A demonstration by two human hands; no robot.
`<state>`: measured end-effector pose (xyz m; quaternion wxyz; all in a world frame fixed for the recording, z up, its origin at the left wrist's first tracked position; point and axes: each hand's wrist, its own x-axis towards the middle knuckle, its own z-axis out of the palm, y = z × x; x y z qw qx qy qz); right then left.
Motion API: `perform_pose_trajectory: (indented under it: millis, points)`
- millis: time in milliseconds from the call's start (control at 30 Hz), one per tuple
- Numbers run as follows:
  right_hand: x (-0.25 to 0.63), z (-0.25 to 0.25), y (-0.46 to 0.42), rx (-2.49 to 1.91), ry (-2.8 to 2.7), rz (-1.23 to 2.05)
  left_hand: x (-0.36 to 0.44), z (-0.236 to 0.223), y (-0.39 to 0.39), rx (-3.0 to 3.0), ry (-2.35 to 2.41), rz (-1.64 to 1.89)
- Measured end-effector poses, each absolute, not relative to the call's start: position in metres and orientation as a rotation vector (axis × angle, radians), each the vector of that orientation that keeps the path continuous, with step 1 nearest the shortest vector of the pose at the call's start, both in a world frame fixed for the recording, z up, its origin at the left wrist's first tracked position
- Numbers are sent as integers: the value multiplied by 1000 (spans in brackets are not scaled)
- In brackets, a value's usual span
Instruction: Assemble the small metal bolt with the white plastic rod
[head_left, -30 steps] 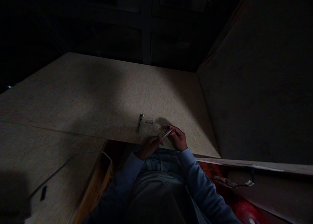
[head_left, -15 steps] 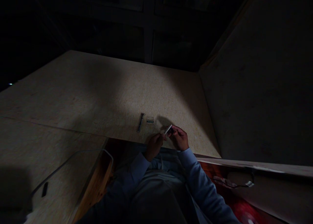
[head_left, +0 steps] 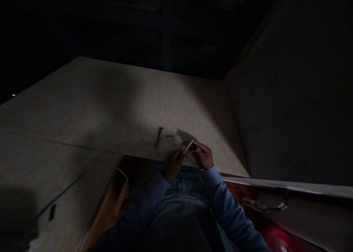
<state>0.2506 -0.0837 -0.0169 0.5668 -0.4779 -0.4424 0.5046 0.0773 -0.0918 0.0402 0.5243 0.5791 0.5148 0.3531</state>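
Both hands [head_left: 203, 157], nearly closed, pinch a slim pale object [head_left: 189, 145] over the table [head_left: 198, 112].

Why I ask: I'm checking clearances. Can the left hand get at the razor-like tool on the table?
Probably yes: nothing visible stands between the left hand and the razor-like tool, though that hand holds a pale object.

A pale, mottled tabletop [head_left: 168, 94] runs out ahead of the grip of the left hand [head_left: 173, 164] and right hand [head_left: 203, 157], and a seam crosses it to their left. Just beyond the left hand lies a small clear case [head_left: 169, 135] with a blue-green strip; beside it, farther left, a slim razor-like tool [head_left: 159, 138]. Well left of the grip, nearer the body, lie a cable [head_left: 63, 192] and a small black object [head_left: 52, 212].
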Motion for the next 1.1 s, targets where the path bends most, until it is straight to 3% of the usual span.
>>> perform_pose_trajectory:
  millis: [667,1100]
  points:
    - [250,-9,-81,-1109,-919,1219,72,33,-90,1159,991,632]
    - [249,-8,-81,-1171,-991,1170,74,47,-86,849,1069,727]
